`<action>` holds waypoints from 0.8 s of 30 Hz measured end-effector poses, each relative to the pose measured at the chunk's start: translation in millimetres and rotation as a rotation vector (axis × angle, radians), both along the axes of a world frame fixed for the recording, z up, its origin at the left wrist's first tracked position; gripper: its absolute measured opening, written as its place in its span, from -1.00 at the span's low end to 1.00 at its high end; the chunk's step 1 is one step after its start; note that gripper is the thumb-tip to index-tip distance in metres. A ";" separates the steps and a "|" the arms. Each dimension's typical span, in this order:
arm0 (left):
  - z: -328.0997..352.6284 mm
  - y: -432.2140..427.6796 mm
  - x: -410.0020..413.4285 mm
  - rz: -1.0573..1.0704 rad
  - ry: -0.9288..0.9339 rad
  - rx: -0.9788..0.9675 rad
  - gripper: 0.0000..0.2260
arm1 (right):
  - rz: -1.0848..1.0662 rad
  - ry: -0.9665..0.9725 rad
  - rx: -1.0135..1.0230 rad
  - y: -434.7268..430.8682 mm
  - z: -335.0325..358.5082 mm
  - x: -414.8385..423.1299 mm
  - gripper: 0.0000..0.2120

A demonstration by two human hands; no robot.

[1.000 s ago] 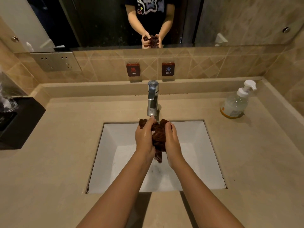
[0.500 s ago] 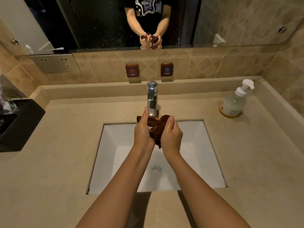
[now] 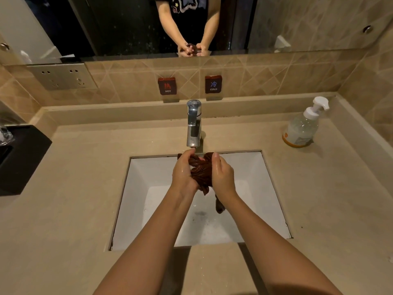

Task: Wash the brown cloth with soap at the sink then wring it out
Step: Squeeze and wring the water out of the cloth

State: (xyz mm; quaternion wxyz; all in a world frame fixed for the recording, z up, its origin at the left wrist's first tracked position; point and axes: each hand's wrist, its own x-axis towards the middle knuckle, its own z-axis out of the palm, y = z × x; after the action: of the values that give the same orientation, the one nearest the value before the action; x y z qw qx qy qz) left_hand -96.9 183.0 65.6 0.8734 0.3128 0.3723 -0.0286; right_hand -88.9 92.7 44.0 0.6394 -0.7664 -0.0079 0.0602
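The brown cloth (image 3: 201, 173) is bunched and twisted between both palms, over the back half of the white rectangular sink (image 3: 270, 188). My left hand (image 3: 183, 174) presses it from the left, my right hand (image 3: 222, 177) from the right. Both hands look wet. A tail of the cloth hangs down below my right wrist toward the basin. The chrome faucet (image 3: 193, 124) stands just behind my fingertips; I see no water stream from it. The soap pump bottle (image 3: 302, 128) sits on the counter at the back right.
A beige stone counter (image 3: 74, 188) surrounds the sink. A black tray (image 3: 19, 158) with glassware lies at the left edge. HOT (image 3: 167, 86) and COLD (image 3: 213, 84) signs hang on the tiled wall under the mirror. A socket plate (image 3: 61, 76) is at left.
A second ago the cloth hung long between my hands; I bunched it up near the faucet, and now a tail has dropped below my right wrist. The hands stay pressed together.
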 end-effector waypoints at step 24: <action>13.3 -1.5 1.0 0.176 -0.156 -0.015 -0.61 | 0.028 0.247 0.782 -24.4 24.7 0.1 -0.30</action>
State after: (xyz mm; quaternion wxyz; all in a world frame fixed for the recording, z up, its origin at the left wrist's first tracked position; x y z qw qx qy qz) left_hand -95.9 181.5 78.9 0.9011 0.2737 0.3288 0.0700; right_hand -88.7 68.3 68.7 0.8779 -0.4524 0.0362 0.1526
